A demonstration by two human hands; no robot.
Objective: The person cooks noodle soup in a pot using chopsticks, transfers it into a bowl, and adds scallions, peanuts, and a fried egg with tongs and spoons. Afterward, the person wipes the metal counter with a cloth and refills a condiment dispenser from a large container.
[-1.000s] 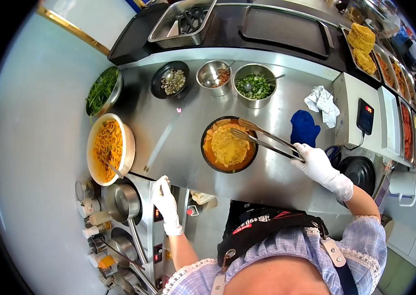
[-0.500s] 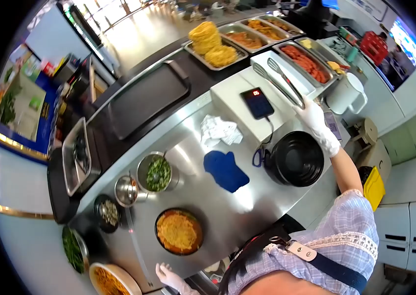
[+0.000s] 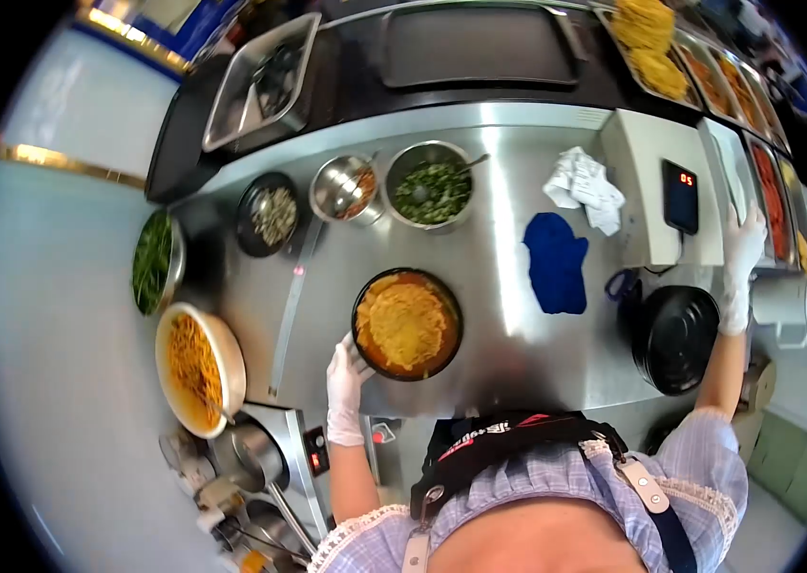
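Note:
A round black bowl of orange-red broth topped with a yellow noodle mass stands on the steel counter. At its lower left rim is my left hand, in a white glove, its fingers closed against the side. My right hand, also gloved, reaches to the near end of a narrow white tray. Its fingers close at the end of the tongs, which lie along the tray and show only faintly. Stacked black bowls stand below my right wrist.
Pots of chopped greens and reddish bits, and a dish of pale pieces, line the back. A blue cloth, white cloth and scissors lie right. A white jug stands beyond my right wrist.
My view has swung left and down over the counter. My left hand has come up from the counter's front edge to the filled bowl's rim. My right hand stays by the white tray.

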